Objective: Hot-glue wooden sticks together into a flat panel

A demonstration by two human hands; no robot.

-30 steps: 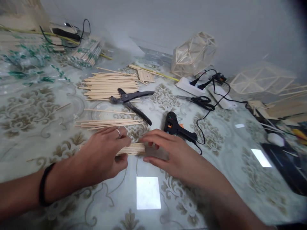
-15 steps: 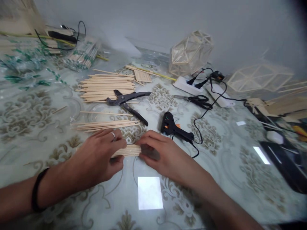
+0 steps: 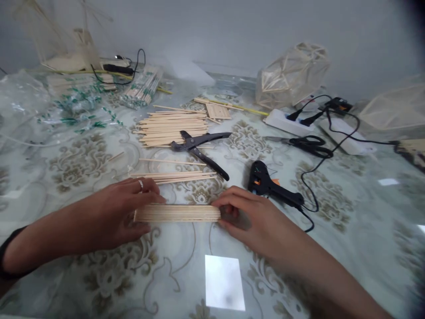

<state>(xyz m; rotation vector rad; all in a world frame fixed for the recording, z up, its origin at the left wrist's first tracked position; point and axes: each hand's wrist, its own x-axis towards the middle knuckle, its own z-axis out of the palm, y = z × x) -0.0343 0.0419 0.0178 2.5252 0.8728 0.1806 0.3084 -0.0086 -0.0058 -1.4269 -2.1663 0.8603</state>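
Between my hands a bundle of wooden sticks (image 3: 181, 213) lies crosswise, low over the patterned table, its sticks side by side. My left hand (image 3: 128, 208) grips its left end, thumb on the near side and fingers on the far side. At the right end, my right hand (image 3: 241, 210) pinches the bundle between thumb and fingers. Just beyond it are a few loose sticks (image 3: 186, 177), partly hidden by my left hand. Farther back, black cutters (image 3: 199, 144) rest against a larger pile of sticks (image 3: 172, 126).
A black glue gun (image 3: 274, 186) with its cord lies right of my right hand. Behind it are black scissors (image 3: 308, 144) and a white power strip (image 3: 288, 122). A stick-framed form (image 3: 292, 77) stands at the back. Packaged sticks (image 3: 142, 86) lie back left.
My left hand has slid toward the bundle's left end, uncovering more of its length. My right hand stays at the right end. The view has shifted left.
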